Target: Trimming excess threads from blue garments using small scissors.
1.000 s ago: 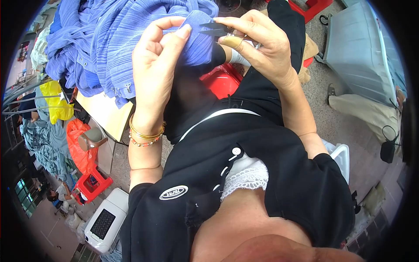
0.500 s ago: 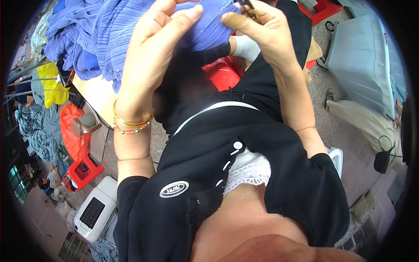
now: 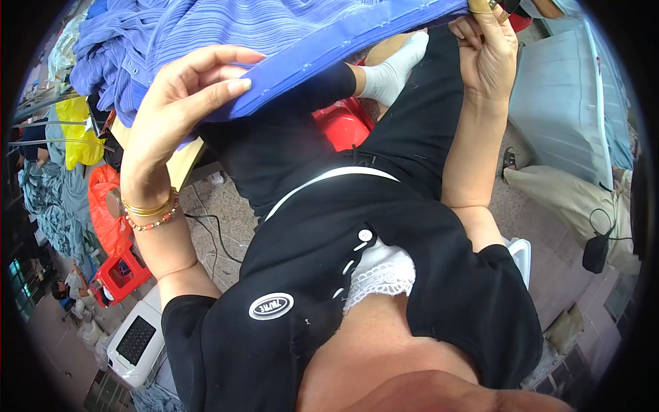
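A blue-violet ribbed garment (image 3: 206, 31) lies heaped at the upper left. Its smooth edge band (image 3: 329, 51) is stretched slantwise between my hands, with small light thread tufts along it. My left hand (image 3: 185, 93) pinches the near left end of the band between thumb and fingers. At the top right, my right hand (image 3: 486, 55) closes on the band's far end. A tan cover (image 3: 478, 6) wraps one of its digits. A small brass-and-dark tool (image 3: 503, 9) shows in that hand, mostly cut off by the picture's edge.
Under the garment a pale tabletop edge (image 3: 184, 161) shows. A red stool (image 3: 345, 123) stands beneath my legs, another red stool (image 3: 127, 275) at left. Orange-red bag (image 3: 110, 213) and white machine housing (image 3: 137, 340) are also left. A pale covered cart (image 3: 559, 103) stands right, near another person's trousered leg (image 3: 563, 202).
My hands have moved apart, left hand down-left and right hand up-right. The garment's band, formerly bunched between them, is now drawn out long.
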A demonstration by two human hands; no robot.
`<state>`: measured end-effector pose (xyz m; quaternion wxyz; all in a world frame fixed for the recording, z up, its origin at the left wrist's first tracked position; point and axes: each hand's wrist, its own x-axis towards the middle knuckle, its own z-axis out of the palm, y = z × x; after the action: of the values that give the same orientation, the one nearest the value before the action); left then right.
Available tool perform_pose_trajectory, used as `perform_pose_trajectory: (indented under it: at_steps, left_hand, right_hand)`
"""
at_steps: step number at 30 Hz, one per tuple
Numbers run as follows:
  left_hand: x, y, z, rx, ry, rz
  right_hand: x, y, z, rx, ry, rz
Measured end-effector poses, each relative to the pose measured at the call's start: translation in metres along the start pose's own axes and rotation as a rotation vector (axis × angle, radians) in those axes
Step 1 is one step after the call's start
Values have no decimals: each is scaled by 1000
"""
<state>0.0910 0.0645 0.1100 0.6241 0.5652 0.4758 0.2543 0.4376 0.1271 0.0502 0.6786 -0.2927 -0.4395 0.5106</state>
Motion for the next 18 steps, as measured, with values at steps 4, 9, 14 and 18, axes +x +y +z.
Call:
perform_pose_trajectory:
  at_steps: [4,9,14,18]
  left_hand:
    - [-6,1,-3,30,19,-13]
    - [-6,-3,-5,127,32,109]
    - [-14,-8,-12,199,99,165]
    - [-26,-13,-18,302,160,165]
  right_hand:
    - [1,2,-5,20,7,18]
    - [3,1,-14,33,25,13]
    - [16,7,-48,165,-73,12]
    - [25,15,-68,227,-40,58]
